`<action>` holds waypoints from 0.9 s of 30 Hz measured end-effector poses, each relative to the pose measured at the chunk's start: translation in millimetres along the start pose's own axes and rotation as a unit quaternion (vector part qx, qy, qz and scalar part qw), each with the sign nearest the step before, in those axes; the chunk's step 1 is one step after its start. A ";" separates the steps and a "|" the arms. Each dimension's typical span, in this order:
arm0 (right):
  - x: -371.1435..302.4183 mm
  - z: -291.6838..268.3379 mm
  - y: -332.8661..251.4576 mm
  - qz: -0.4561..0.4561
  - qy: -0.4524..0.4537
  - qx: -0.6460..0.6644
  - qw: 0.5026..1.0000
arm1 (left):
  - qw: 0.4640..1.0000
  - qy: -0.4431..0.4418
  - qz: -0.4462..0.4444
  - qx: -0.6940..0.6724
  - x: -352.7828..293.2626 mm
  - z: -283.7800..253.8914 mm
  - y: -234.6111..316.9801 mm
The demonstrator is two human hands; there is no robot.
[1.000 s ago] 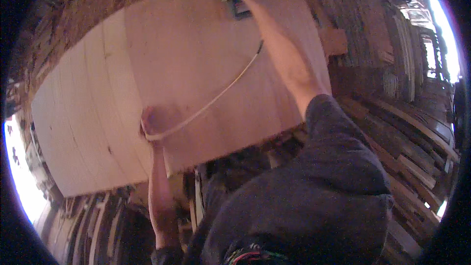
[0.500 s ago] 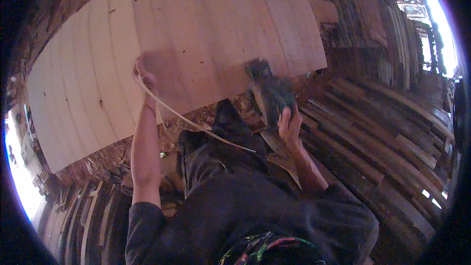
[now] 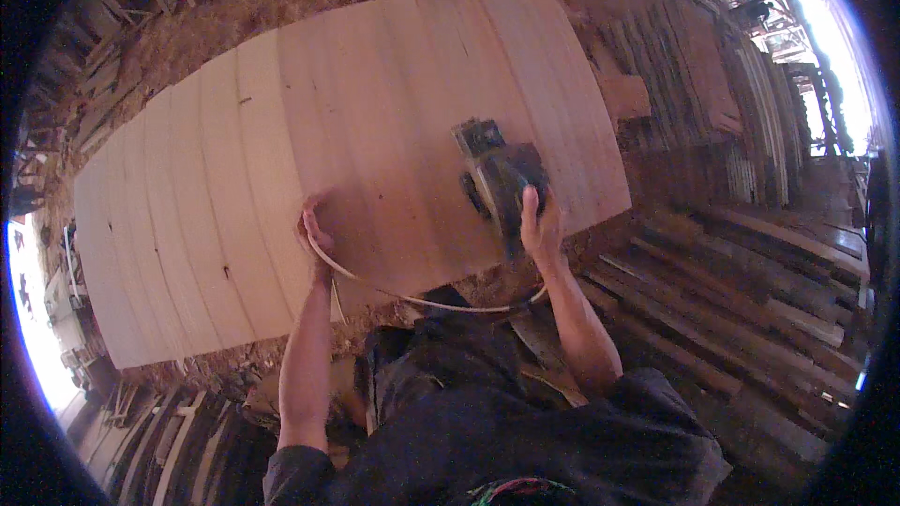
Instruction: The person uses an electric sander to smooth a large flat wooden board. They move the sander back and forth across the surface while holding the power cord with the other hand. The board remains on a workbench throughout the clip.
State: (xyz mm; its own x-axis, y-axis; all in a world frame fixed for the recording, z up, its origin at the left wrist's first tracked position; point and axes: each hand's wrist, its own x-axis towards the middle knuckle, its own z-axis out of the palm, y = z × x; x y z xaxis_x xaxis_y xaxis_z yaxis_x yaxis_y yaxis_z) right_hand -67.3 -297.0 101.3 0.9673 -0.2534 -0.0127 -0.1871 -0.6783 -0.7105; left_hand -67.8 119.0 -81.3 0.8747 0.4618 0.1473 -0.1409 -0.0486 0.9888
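As I look down through the head view, the right hand [image 3: 542, 225] has the dark power tool [image 3: 511, 178], fingers clamped round its rear end, thumb up along the top! I've got that tool over the right half of the wooden panel [image 3: 187, 215], in from the near edge and short of the near right corner, its front end pointing up and left toward the far edge. It's smeared with blur, so I can't tell whether its underside touches the wood.

Across to my left hand [image 3: 315, 223]: it's over the near half of the panel, left of the tool and well apart from it, and I have those fingers curled round the pale cord [image 3: 431, 303]. From there the cord sags in a long bow past the near edge, in front of the dark trousers [image 3: 441, 342], and rises again beside the right wrist.

What a panel, too: paler boards toward the left edge, pinker ones toward the right, a few dark knots on the pale side. Just past the right edge I see a brown board [image 3: 623, 96]; beyond the near right corner, long planks [image 3: 750, 262] lie in rows, and more strips [image 3: 169, 450] sit below the near left corner.
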 end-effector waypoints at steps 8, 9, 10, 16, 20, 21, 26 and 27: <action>241.4 80.7 -91.5 -0.018 0.021 -0.077 0.997 | 0.993 -0.023 -0.035 -0.113 -15.6 6.5 -5.1; 267.6 91.2 -97.7 -0.025 0.040 -0.077 0.996 | 0.995 -0.024 -0.051 -0.077 -17.7 13.3 4.9; 286.6 90.0 -114.5 -0.059 0.030 -0.061 0.996 | 0.996 -0.025 -0.067 -0.043 -20.9 19.0 13.7; 407.7 147.7 -174.5 -0.034 0.000 -0.044 0.998 | 0.987 -0.036 0.022 0.156 -26.0 -6.5 29.0; 458.2 174.6 -136.7 -0.120 0.135 -0.094 0.979 | 0.992 -0.048 0.022 0.113 -17.6 5.1 20.2; 446.5 179.5 -124.6 -0.117 0.123 -0.116 0.979 | 0.994 -0.045 0.016 0.103 -19.9 -1.2 14.3; 294.4 110.9 -124.8 -0.217 0.091 0.027 0.971 | 0.999 -0.024 -0.017 -0.035 -15.2 -5.8 -6.4; 272.8 104.8 -117.6 -0.177 0.076 0.015 0.981 | 0.997 -0.019 -0.029 -0.074 -10.7 -4.4 -6.5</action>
State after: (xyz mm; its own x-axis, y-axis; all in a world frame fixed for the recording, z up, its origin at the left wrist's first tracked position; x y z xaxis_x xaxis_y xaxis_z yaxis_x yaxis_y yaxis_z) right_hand 236.6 -214.1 107.6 0.9334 -0.1066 0.3426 0.1641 -0.7222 -0.6719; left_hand -78.2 118.3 -89.4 0.9002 0.4256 0.0926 -0.1533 0.1105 0.9820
